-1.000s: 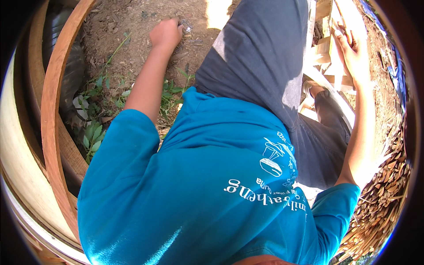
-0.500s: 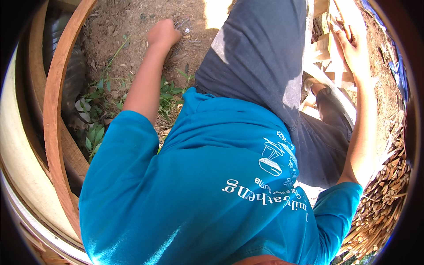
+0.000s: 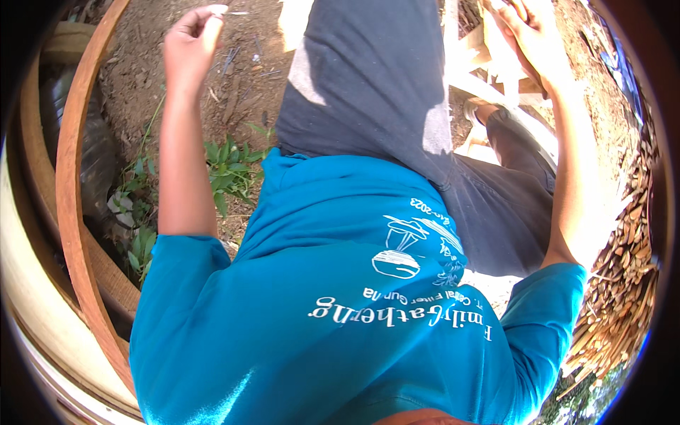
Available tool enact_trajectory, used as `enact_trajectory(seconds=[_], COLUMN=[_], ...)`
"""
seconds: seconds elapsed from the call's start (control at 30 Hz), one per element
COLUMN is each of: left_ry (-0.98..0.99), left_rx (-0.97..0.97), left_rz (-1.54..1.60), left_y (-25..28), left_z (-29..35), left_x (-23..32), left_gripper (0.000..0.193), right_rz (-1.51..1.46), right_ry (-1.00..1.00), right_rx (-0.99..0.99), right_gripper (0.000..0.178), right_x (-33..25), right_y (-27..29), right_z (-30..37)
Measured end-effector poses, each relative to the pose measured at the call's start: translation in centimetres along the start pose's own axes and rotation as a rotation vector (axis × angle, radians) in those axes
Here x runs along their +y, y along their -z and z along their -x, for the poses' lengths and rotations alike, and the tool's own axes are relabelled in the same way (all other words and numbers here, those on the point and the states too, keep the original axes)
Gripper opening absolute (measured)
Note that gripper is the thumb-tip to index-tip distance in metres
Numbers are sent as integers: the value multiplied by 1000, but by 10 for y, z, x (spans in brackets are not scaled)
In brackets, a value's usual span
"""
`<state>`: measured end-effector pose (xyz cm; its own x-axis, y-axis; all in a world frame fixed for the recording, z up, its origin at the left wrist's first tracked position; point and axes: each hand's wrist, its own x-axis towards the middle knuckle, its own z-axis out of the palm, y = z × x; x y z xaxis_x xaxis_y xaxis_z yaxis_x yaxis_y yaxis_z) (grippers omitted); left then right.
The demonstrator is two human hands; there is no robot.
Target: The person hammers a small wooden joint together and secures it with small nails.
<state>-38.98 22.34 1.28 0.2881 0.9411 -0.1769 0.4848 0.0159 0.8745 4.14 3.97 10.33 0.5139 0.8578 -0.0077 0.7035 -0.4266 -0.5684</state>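
At the upper left, my left hand [image 3: 193, 44] is raised over the bare soil, its thumb and fingertips pinched on a thin, shiny nail [image 3: 238, 13] that points right. Several thin dark nails [image 3: 230, 61] lie scattered on the ground beside it. My right hand [image 3: 533, 32] is at the upper right, over pale wooden pieces [image 3: 489, 53] in bright sun. Its fingers close round what looks like a brown wooden handle [image 3: 522, 10]. The far end of that handle is cut off by the picture's top edge.
Curved wooden strips [image 3: 71, 142] stand along the left side, with a clear plastic bottle [image 3: 85, 149] behind. Green plants [image 3: 230, 166] grow by my left forearm. A stack of thin sticks [image 3: 616, 304] is at the right, below a blue sheet [image 3: 623, 71]. My legs stretch between the hands.
My left hand has lifted from the ground and moved up and left, with a nail now showing in its fingers. My right hand has shifted up and slightly left.
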Motion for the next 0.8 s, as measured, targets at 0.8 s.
enact_trajectory(seconds=[0.8], left_ry=[-154], left_rx=[-823], left_rz=[663], left_y=[-221], left_z=[-60], left_x=[197], left_gripper=[18], right_rz=[-670], right_ry=[-598], right_rx=[-321], right_gripper=[86], right_x=[36], right_y=[29], right_z=[-27])
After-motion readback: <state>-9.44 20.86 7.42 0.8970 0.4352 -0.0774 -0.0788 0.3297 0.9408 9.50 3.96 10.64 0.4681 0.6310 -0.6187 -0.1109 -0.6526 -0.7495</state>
